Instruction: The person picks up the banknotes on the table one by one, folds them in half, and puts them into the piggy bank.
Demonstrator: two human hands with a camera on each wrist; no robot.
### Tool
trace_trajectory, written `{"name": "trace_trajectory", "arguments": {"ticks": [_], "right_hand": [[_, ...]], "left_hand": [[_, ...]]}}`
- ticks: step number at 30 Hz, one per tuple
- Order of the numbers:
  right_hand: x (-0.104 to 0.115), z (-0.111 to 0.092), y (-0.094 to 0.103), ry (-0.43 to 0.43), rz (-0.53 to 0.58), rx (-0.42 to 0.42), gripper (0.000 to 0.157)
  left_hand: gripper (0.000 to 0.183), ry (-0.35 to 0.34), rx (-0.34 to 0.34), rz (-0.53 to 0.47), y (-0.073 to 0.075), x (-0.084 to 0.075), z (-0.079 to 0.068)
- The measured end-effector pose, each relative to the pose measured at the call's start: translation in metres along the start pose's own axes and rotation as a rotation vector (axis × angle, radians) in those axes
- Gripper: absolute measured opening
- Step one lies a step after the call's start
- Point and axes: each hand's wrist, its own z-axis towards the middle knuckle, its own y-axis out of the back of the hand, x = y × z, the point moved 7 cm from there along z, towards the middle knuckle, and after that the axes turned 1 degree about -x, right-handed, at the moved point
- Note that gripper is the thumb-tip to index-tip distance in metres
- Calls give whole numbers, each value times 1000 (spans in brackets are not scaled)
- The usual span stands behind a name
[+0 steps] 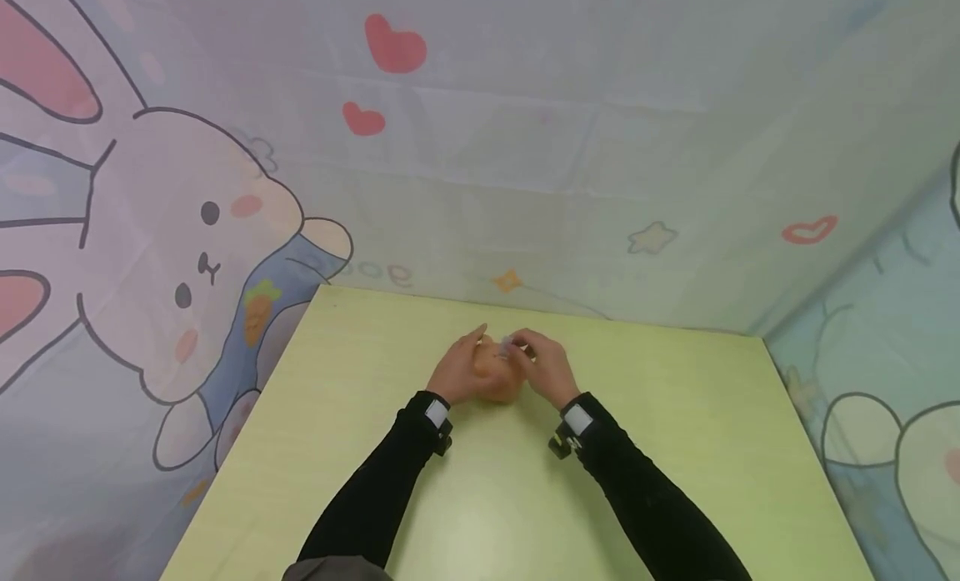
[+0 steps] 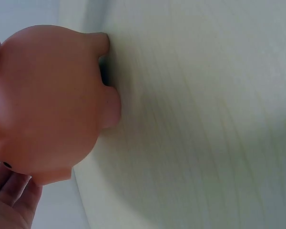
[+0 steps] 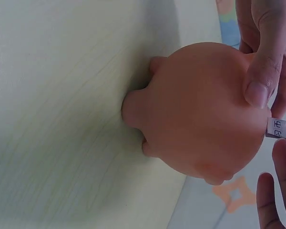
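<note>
An orange-pink piggy bank (image 1: 497, 379) stands on its short feet on the table, between both hands. My left hand (image 1: 457, 371) grips it from the left; in the right wrist view the left thumb (image 3: 258, 90) presses on its side. Snout and one eye show beside the left fingers (image 2: 21, 198) in the left wrist view. My right hand (image 1: 550, 369) pinches a narrow folded paper note (image 3: 280, 128) with printed characters, its end right at the piggy bank's top. The slot itself is hidden.
The pale yellow table (image 1: 660, 431) reaches back to a cloth backdrop (image 1: 525, 164) printed with hearts, stars and a large rabbit. A second cloth wall (image 1: 907, 314) closes off the right side.
</note>
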Motion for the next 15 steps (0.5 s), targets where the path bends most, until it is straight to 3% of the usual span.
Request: {"name": "trace_trajectory", "arguments": {"ticks": [7, 15], "right_hand": [[-3, 0, -8, 51, -90, 45, 4], [-14, -8, -13, 26, -161, 46, 6]], "left_hand": [[98, 9, 18, -15, -2, 2, 3], [91, -2, 32, 20, 0, -3, 6]]}}
